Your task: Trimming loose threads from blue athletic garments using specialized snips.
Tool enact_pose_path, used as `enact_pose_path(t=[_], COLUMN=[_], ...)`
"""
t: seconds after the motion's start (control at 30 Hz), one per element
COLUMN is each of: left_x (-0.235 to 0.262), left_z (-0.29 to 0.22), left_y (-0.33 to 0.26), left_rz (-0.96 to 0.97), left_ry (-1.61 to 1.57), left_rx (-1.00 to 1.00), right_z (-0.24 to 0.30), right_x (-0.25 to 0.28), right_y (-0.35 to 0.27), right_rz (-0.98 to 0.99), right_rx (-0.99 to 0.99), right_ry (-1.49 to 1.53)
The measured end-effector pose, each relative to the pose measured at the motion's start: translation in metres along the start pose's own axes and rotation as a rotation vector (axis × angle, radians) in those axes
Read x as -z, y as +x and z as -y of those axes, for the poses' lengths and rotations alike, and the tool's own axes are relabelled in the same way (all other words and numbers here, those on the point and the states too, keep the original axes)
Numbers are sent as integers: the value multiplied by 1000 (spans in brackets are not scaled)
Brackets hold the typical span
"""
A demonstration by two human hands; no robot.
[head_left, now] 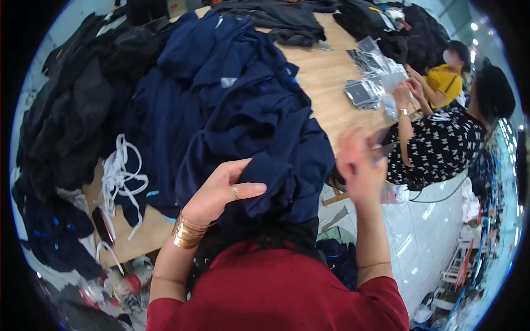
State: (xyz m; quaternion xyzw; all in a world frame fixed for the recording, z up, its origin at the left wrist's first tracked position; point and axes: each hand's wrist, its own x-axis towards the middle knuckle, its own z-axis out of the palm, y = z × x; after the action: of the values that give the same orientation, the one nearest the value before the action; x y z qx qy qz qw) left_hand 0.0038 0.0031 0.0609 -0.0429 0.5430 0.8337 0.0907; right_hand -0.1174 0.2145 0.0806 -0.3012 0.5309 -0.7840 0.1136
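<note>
My left hand (229, 185) pinches a fold of a navy blue garment (265, 168) between thumb and fingers. Gold bangles circle that wrist, and a ring shows on the thumb. The garment drapes toward me from a large navy heap (221, 94). To the right of the cloth and apart from it, my right hand (361, 165) is raised and smeared by motion. Its fingers are curled around what look like dark scissors (383, 150), with the pointed blades angled to the right.
White cords (121, 174) lie tangled on the wooden table (317, 71) at left, beside black garments (72, 110). Clear packets with grey cards (364, 94) lie at the far right. Close on my right, a person in a black patterned top (441, 146) handles packets; another wears yellow (444, 83).
</note>
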Motion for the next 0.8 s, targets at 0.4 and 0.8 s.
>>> enact_pose_path(t=[0.4,0.8], left_x=[-10,97], left_z=[-26,-177], left_y=[-15,34], left_rz=[-134,-736], left_ry=[669,1604], left_rx=[-326,-1109], right_z=[-1,103], right_x=[-3,22], right_y=[15,175], right_rz=[883,-287], right_rx=[-446,1043], right_ry=[-265,-1271])
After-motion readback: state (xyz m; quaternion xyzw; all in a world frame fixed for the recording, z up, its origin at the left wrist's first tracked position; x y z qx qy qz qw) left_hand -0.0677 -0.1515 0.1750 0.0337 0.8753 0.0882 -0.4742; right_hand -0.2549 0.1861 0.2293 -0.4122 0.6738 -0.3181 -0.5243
